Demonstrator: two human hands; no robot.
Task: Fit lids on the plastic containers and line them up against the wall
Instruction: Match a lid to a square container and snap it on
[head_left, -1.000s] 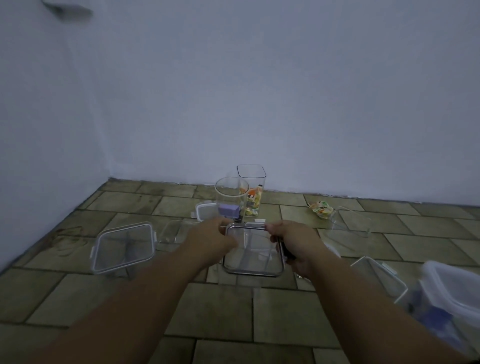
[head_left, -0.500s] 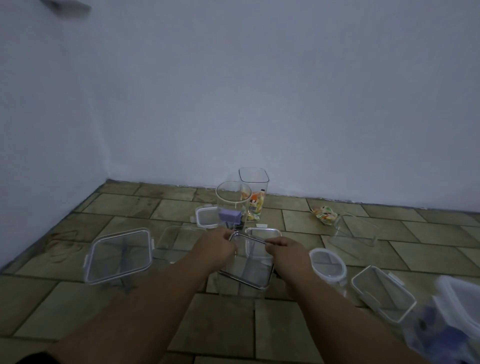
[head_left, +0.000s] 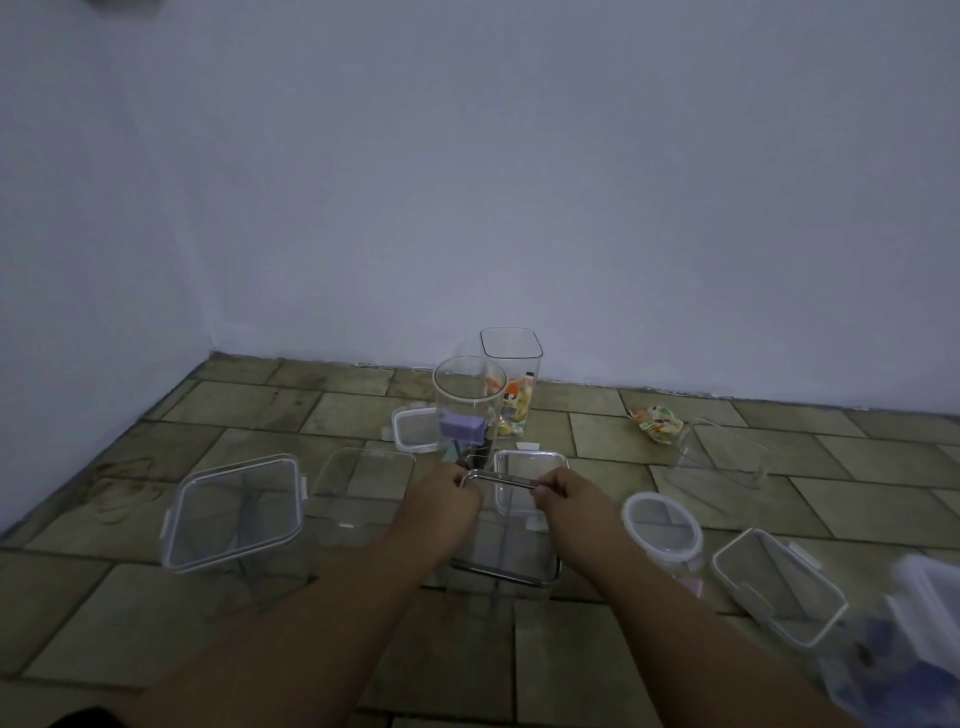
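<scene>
On the tiled floor, frame centre: both hands grip the far rim of a dark-rimmed square container. Left hand has its fingers clenched on the 11 o'clock corner. Right hand has its fingers pinching the rim at 1 o'clock. At the container's 12 o'clock, a round jar holds a purple block. The tall square jar behind it, near the wall, holds a colourful packet; the print is too blurred to read.
</scene>
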